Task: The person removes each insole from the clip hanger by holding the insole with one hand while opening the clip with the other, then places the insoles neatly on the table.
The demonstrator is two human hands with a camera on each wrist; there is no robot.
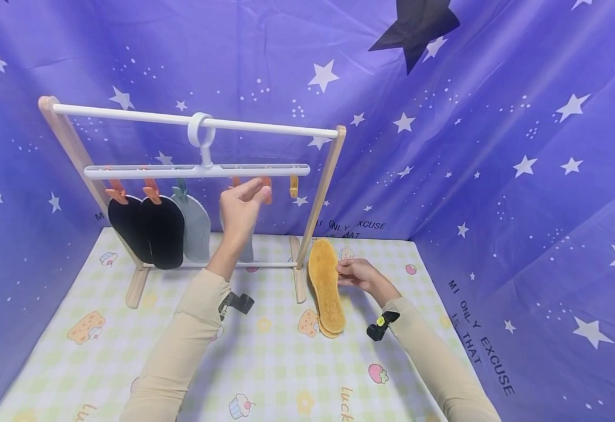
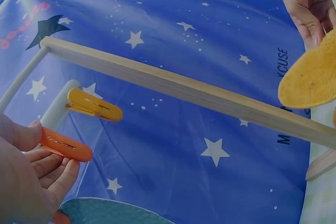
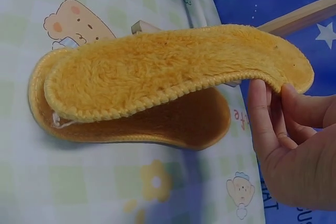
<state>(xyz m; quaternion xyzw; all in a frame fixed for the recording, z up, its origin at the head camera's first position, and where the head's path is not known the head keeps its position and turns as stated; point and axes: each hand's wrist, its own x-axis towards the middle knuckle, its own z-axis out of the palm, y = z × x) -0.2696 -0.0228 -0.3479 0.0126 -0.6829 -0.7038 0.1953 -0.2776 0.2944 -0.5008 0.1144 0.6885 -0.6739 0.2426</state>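
Observation:
In the head view my left hand [image 1: 240, 205] is raised to the white hanger [image 1: 202, 171]. Its thumb and fingers pinch an orange clothespin [image 2: 67, 145] hanging there, beside a yellow clothespin [image 2: 97, 106]. Lower right, my right hand [image 1: 360, 274] grips the edge of a fuzzy yellow insole [image 1: 325, 281] near one end. That end is lifted and tilted in the right wrist view, while the other end lies over a second yellow insole [image 3: 210, 121] on the table. A grey-blue insole [image 1: 246, 251] hangs partly hidden behind my left hand.
Two black insoles [image 1: 166, 231] and a grey insole [image 1: 197, 225] hang from clothespins on the hanger's left half. The hanger's ring loops over the white bar [image 1: 270, 126] of a wooden-legged rack [image 1: 322, 199]. A checked cloth [image 1: 276, 363] covers the table; starry blue fabric [image 1: 497, 117] surrounds it.

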